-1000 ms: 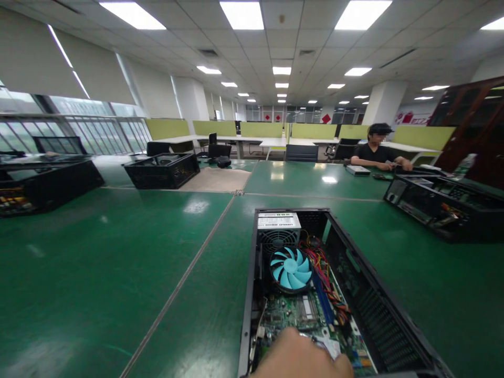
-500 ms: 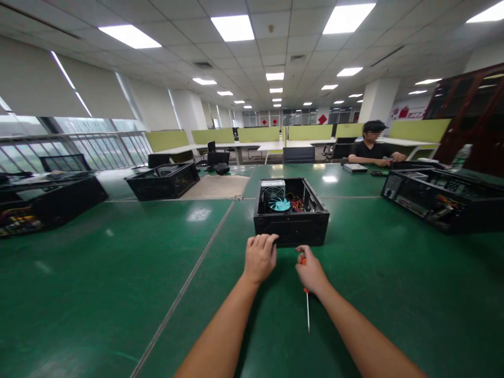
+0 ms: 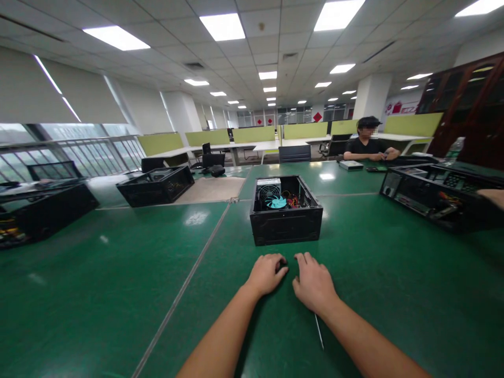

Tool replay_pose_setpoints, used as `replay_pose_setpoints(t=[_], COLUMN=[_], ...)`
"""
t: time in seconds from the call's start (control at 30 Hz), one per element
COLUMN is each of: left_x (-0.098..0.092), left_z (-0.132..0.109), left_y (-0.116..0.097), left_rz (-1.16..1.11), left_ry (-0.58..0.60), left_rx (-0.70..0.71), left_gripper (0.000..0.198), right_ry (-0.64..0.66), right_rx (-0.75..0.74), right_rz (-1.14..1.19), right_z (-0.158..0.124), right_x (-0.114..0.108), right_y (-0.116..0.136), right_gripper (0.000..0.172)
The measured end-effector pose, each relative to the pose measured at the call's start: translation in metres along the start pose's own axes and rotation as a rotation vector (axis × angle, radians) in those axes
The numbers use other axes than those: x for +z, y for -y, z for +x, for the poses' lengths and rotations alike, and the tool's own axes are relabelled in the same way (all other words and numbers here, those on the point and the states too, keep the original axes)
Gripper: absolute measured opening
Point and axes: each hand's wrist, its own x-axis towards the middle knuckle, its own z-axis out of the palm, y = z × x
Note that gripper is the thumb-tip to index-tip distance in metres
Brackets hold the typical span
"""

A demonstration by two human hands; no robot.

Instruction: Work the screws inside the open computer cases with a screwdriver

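A black computer case (image 3: 286, 227) lies open-topped in front of me, a teal fan (image 3: 276, 202) and coloured cables showing inside. My left hand (image 3: 266, 274) is just short of its front wall, fingers curled inward; a small dark patch shows between thumb and fingers, too unclear to name. Beside it, my right hand (image 3: 315, 282) has its fingers bent over a screwdriver (image 3: 319, 332). Only the thin metal shaft sticks out below the palm, pointing toward me; its handle is hidden. Neither hand touches the case.
The green table (image 3: 189, 325) has a seam running left of my arms. Open computer cases (image 3: 157, 185) stand left, another case (image 3: 429, 202) right, with someone's hand (image 3: 492, 197) at its edge. Across the table sits a person (image 3: 368, 146), near a bottle (image 3: 454, 150).
My left hand has come away from the case's front wall and back toward me. My right hand has turned over the screwdriver, covering its orange handle. Another person's hand has appeared at the right edge.
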Motion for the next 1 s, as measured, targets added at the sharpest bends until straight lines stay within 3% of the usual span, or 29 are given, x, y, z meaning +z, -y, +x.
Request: replay_pose_setpoints(t=[0.13, 0.27, 0.4, 0.53, 0.6, 0.7, 0.87, 1.0], left_x=[0.000, -0.012, -0.049, -0.085, -0.092, -0.090, -0.092, -0.112], left_z=[-0.001, 0.001, 0.018, 0.054, 0.071, 0.088, 0.092, 0.082], left_y=[-0.002, -0.011, -0.021, -0.023, -0.020, -0.017, -0.022, -0.033], left_rz=[0.004, 0.031, 0.107, 0.212, 0.260, 0.319, 0.376, 0.380], left_ry=[0.002, -0.069, -0.244, -0.369, -0.362, -0.323, -0.283, -0.161], left_rx=[-0.022, -0.063, -0.067, -0.036, -0.042, -0.085, -0.172, -0.198], left_gripper=[0.025, 0.026, 0.022, 0.045, 0.055, 0.047, 0.043, 0.042], right_ry=[0.107, 0.203, 0.265, 0.319, 0.349, 0.380, 0.424, 0.487], right_rx=[0.104, 0.077, 0.027, 0.008, -0.011, -0.039, -0.080, -0.233], right_rz=[-0.128, -0.180, -0.196, -0.208, -0.209, -0.192, -0.123, 0.009], right_z=[-0.002, -0.004, -0.004, -0.005, -0.005, -0.006, -0.005, -0.010], right_x=[-0.005, -0.008, -0.014, -0.025, -0.031, -0.038, -0.050, -0.092], right_y=[-0.005, -0.005, -0.001, 0.002, 0.003, 0.003, -0.001, -0.006], right_gripper=[0.047, 0.052, 0.055, 0.055, 0.051, 0.046, 0.043, 0.039])
